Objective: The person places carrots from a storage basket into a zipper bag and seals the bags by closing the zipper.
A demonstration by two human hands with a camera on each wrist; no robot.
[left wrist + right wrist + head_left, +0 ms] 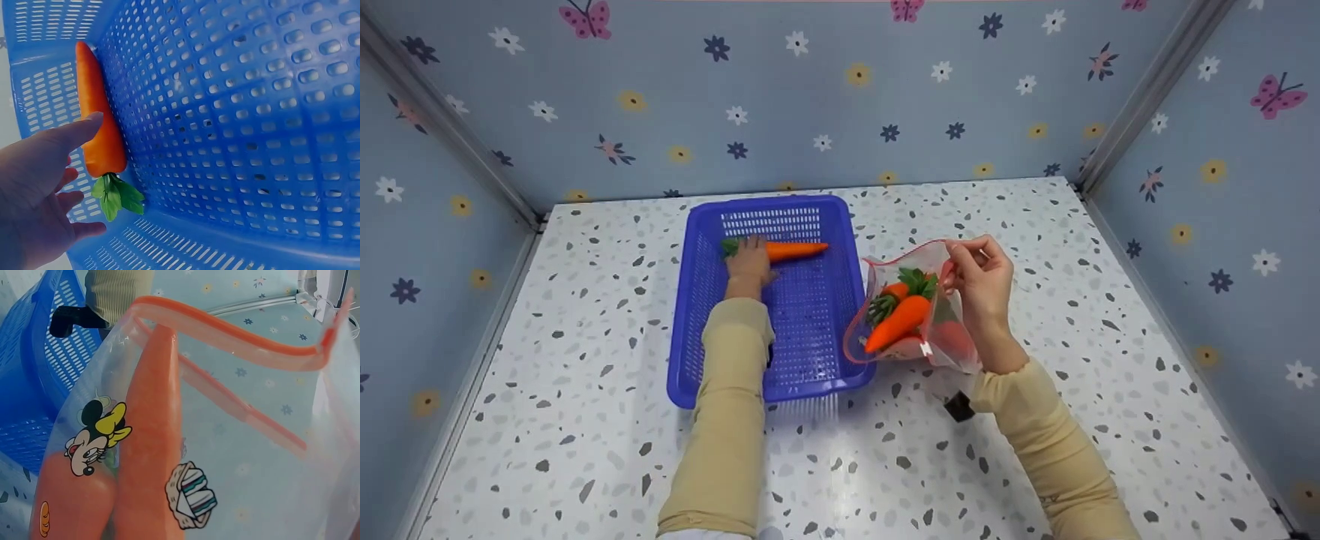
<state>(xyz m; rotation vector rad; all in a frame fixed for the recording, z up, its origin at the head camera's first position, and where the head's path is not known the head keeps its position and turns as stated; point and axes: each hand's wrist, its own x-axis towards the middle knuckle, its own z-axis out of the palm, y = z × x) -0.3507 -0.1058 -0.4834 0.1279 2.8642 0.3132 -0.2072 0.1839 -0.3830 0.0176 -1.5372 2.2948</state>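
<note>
An orange carrot (799, 250) with green leaves lies along the far end of the blue plastic basket (679, 352). My left hand (750, 264) reaches over its leafy end. In the left wrist view the thumb lies across the carrot (101, 140), while the other fingers are spread beside it near the leaves (115, 197). To the right of the basket, my right hand (984, 281) pinches the rim of a clear zip bag (952, 311) with a red edge, its mouth open. Several carrots (904, 322) are inside that bag. The right hand is hardly visible in its wrist view.
The basket and bag stand on a white speckled tabletop (585, 420). Blue patterned panels (840, 97) rise at the back and both sides. A small black object (959, 406) sits by the right cuff.
</note>
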